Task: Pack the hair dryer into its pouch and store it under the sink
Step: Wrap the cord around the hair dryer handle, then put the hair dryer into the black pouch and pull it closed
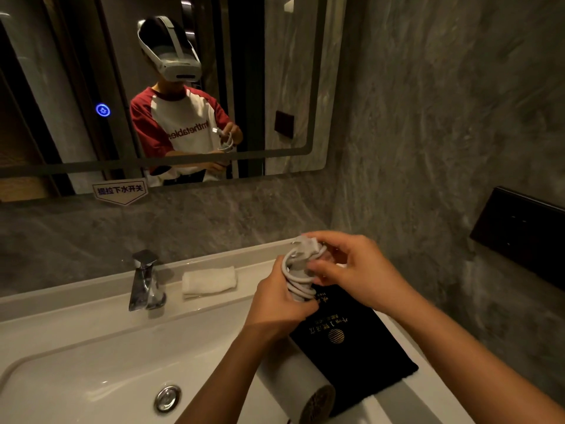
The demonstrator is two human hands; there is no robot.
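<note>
— Over the sink's (101, 341) right rim, what are the hands doing?

— Both are closed on the dryer (301, 390). It is white, and it stands handle-up, with its barrel low beside the basin and its grille end pointing toward the camera. The left hand (279, 304) grips the handle from the sink side. The right hand (348, 267) is on top, fingers pinched on the cord (301, 284), which is coiled in loops round the handle.

— And the plug?

— A white plug (305, 242) sticks up at the top of the coil, just under the right fingertips. Whether its prongs are folded, I cannot tell.

— Where is the pouch?

— The pouch (357, 341) is black with gold print, and it lies flat on the rim to the right of the basin, directly behind the dryer. The dryer is outside it — touching or just above it, I cannot tell which.

— Anything else around the sink?

— A chrome tap (146, 281) stands at the back of the basin, and a folded white towel (209, 281) lies on the ledge just right of it. The drain (167, 398) sits in the bowl's floor. Above the sink hangs a mirror (293, 87) with a blue-lit button (102, 110) and a sticker (120, 190) at its lower edge. Its reflection shows the person in a red-and-white shirt and a white headset, hands together on the cord. A dark panel (522, 234) is fixed on the wall to the sink's right.
</note>
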